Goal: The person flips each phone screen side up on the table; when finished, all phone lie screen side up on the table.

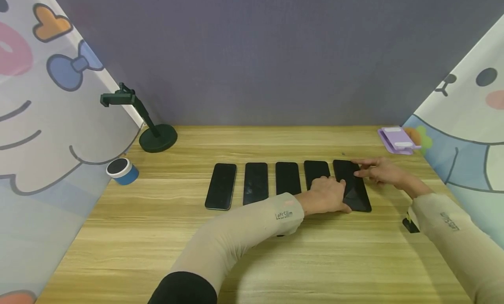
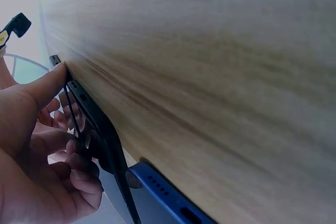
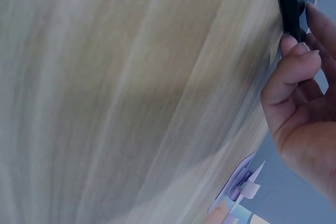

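Note:
Several dark smartphones lie in a row on the wooden table, the leftmost smartphone (image 1: 221, 186) slightly slanted. At the right end, both hands touch the rightmost smartphone (image 1: 356, 192), which lies flat. My left hand (image 1: 327, 193) reaches across the neighbouring black smartphone (image 1: 315, 169); its thumb is by the near end of the rightmost one and a finger by its left side. The right hand (image 1: 379, 170) lays extended fingertips at that phone's upper right edge. In the right wrist view, the right hand (image 3: 304, 98) meets the phone's dark edge (image 3: 287, 6).
A dark green stand (image 1: 157, 138) stands at the back left, with a blue and white tub (image 1: 123, 171) in front of it. A folded purple phone stand (image 1: 397, 140) sits at the back right. The left sleeve (image 1: 244, 234) partly covers the middle phones.

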A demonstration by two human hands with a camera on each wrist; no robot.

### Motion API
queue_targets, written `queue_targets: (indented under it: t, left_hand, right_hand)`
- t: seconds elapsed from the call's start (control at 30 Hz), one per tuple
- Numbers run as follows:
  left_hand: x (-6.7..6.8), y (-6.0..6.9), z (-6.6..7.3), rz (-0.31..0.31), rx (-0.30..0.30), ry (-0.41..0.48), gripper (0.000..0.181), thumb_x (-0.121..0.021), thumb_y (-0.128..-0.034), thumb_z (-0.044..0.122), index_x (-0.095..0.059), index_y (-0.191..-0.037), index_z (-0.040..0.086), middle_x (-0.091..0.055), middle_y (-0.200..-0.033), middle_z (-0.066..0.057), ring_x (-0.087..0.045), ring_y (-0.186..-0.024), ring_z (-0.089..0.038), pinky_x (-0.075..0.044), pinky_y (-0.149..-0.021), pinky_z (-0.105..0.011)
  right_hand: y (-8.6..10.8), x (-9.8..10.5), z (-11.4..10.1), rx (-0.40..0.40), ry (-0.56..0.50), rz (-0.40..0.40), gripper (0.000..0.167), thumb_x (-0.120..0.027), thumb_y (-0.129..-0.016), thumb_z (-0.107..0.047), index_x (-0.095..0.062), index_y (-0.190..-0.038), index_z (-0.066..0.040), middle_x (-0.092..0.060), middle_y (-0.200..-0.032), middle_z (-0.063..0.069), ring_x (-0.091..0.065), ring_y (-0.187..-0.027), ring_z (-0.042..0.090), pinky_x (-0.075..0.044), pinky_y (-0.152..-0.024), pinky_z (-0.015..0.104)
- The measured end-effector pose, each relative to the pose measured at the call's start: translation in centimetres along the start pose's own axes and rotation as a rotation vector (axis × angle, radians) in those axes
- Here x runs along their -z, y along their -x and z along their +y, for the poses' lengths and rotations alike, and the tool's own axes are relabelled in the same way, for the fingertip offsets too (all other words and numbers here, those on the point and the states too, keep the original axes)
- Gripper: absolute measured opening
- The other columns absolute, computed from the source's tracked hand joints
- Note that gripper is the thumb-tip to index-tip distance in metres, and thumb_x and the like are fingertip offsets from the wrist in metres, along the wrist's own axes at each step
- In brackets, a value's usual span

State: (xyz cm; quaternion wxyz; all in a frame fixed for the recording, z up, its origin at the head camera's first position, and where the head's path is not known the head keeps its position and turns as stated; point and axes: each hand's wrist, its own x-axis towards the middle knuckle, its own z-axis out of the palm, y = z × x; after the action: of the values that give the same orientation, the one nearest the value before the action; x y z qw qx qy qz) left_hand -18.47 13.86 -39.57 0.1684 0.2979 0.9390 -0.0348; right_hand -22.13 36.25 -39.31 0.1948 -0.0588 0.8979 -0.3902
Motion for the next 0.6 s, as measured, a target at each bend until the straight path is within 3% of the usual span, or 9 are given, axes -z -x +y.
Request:
queue_targets:
  t: [0.37,0.6]
  left_hand:
    - [0.00,-0.04,-0.01,0.006,-0.002,0.007,0.087,-0.057,-0.0832,0.077,-0.029,-0.157,0.040,-0.044,-0.154,0.011,-0.047,-0.138,-0.011,-0.053,-0.095,-0.029]
    - [0.00,-0.01,0.00,-0.001,0.006,0.007,0.088,-0.057,-0.0826,0.078,-0.027,-0.157,0.041,-0.043,-0.155,0.011,-0.045,-0.140,-0.011,-0.053,-0.097,-0.028]
  right_hand:
    - [-0.12,0.07,-0.13,-0.025,-0.009,-0.014,0.068,-0.069,-0.095,-0.029,-0.041,-0.153,-0.007,-0.050,-0.106,0.015,-0.036,-0.051,0.007,-0.037,-0.046,0.028]
    - [-0.02,0.01,-0.27,-0.022,-0.012,-0.010,0.067,-0.070,-0.095,-0.029,-0.044,-0.152,-0.005,-0.047,-0.081,0.003,-0.037,-0.050,0.007,-0.038,-0.045,0.027]
